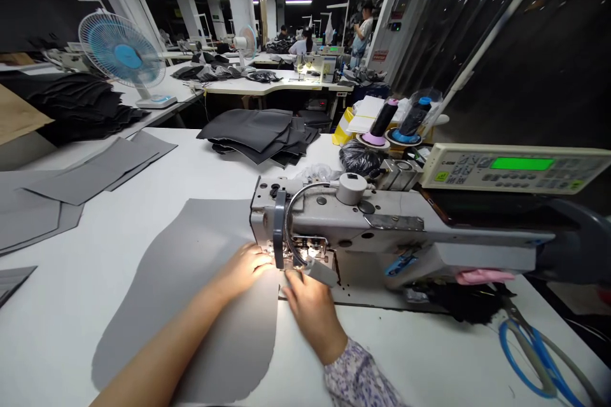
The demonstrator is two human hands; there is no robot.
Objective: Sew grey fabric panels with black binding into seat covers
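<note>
At a white sewing table [62, 305], we look down at our two hands. Far ahead, more sewing tables [281, 84] run back under ceiling lights, with a co-worker [363, 28] standing at the far end. A blue electric fan [121, 49] stands to our left. Beyond our work sits a stack of black fabric pieces [252, 133], and two thread cones [384, 119] stand further right, near a control panel [515, 168] with a glowing green display. In front of us is an industrial sewing machine [334, 216]. A large gray fabric panel [191, 305] lies flat on the table, its edge reaching the lit needle area. Our left hand [241, 270] rests on the panel, its fingers [258, 261] apparently pressed together, though lamp glare washes them out. Our right hand [310, 315], in a floral sleeve [356, 378], sits just beside the panel below the machine head; we cannot tell whether its fingers [296, 283] pinch anything. Blue-handled scissors [529, 356] lie to the right.
</note>
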